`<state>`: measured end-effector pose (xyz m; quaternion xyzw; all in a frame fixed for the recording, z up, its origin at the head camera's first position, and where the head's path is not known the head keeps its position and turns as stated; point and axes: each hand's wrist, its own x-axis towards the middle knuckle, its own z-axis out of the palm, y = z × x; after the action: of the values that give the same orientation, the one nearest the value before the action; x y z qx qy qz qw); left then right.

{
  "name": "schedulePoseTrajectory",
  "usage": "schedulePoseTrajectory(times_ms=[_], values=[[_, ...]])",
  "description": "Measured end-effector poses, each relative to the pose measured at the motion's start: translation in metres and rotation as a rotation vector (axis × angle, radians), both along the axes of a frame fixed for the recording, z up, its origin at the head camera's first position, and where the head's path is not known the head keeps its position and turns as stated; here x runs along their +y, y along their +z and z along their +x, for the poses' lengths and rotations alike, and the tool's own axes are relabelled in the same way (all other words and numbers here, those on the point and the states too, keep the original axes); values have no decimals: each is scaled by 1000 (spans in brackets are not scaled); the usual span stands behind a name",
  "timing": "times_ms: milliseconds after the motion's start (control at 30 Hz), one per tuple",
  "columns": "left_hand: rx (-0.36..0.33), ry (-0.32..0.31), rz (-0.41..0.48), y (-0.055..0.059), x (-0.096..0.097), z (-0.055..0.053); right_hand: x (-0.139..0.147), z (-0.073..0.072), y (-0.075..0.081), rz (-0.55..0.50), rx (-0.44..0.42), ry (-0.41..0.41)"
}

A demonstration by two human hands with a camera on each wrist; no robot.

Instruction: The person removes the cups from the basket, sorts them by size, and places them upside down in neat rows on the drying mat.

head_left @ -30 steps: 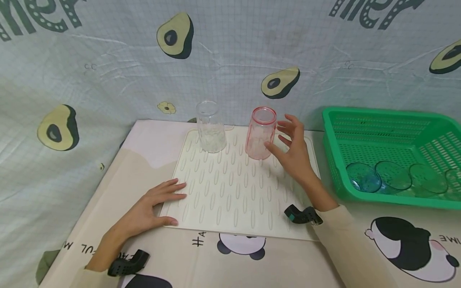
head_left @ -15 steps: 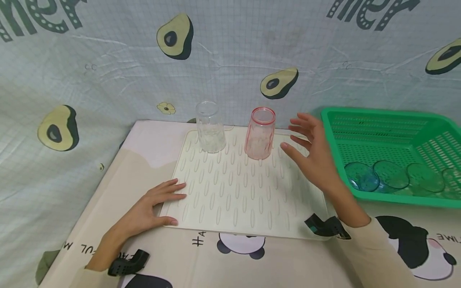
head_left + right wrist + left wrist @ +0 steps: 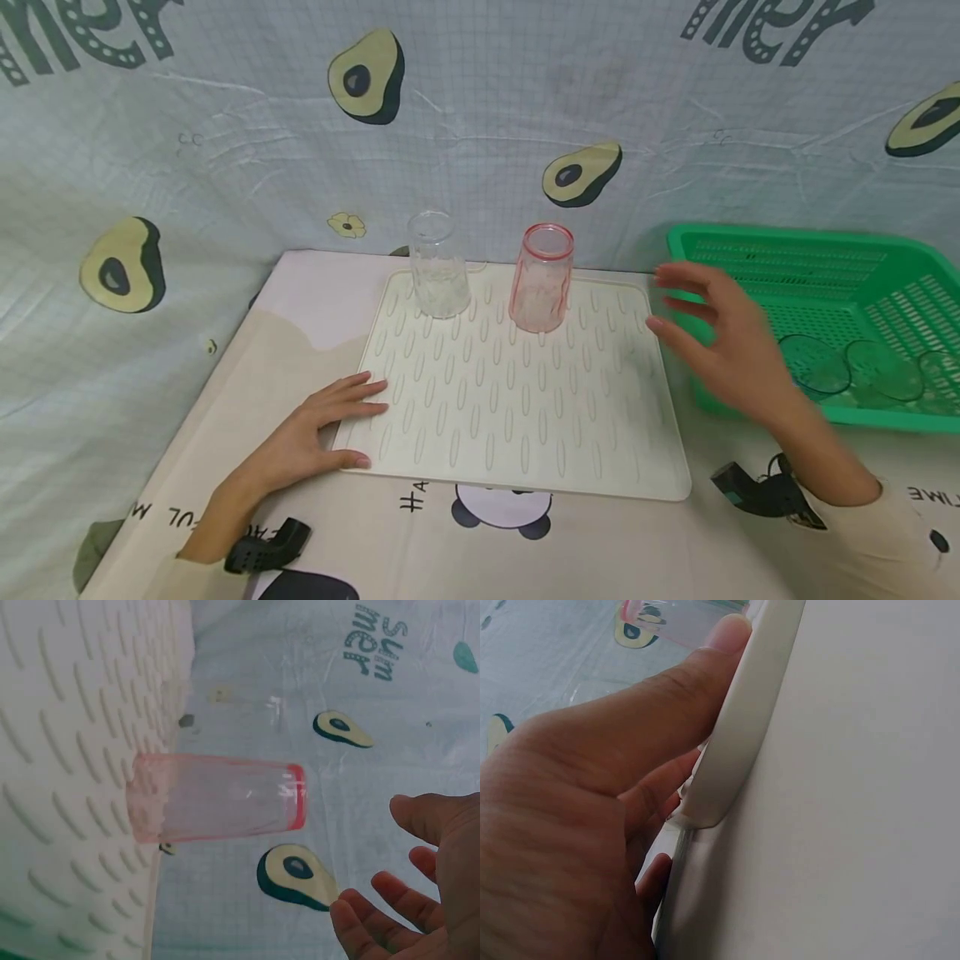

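Observation:
My left hand (image 3: 303,437) rests with its fingers spread at the front left corner of a white ridged drying mat (image 3: 480,417). In the left wrist view, the thumb (image 3: 667,701) lies along the mat's edge. A pink drinking glass (image 3: 542,283) stands upside down near the back of the mat, its thick red base on top. To its left is a clear glass (image 3: 441,275), also on the mat. My right hand (image 3: 735,350), holding nothing, hovers between the mat and the green basket. In the right wrist view its fingers are loosely bent, well apart from the pink glass (image 3: 225,799).
The green plastic basket (image 3: 795,237) stands at the right with several tinted glasses (image 3: 813,367) along its front side; my right hand hides part of it. A patterned cloth (image 3: 480,108) hangs right behind the mat. Printed animal figures cover the tablecloth (image 3: 585,558).
My right hand has drawn away from the pink glass and moved right, to the basket's left side. The pink glass stays where it stood. My left hand has not moved.

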<state>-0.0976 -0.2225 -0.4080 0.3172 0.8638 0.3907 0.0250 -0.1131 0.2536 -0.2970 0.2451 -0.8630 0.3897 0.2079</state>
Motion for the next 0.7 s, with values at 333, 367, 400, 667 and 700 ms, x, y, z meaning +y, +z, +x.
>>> schedulePoseTrajectory(times_ms=[333, 367, 400, 667, 700], values=[[-3, 0, -4, -2, -1, -1, 49, 8, -1, 114, 16, 32], [-7, 3, -4, -2, -1, -1, 54, 9, -1, 129, 3, 25], [-13, 5, -4, -3, -1, -1, 59, 10, -1, 146, 2, 22], [-34, 2, 8, -3, -1, -1, 96, 13, -5, 222, 38, 113], [-29, -2, 12, -2, -1, -1, 98, 14, -6, 230, 33, 120]])
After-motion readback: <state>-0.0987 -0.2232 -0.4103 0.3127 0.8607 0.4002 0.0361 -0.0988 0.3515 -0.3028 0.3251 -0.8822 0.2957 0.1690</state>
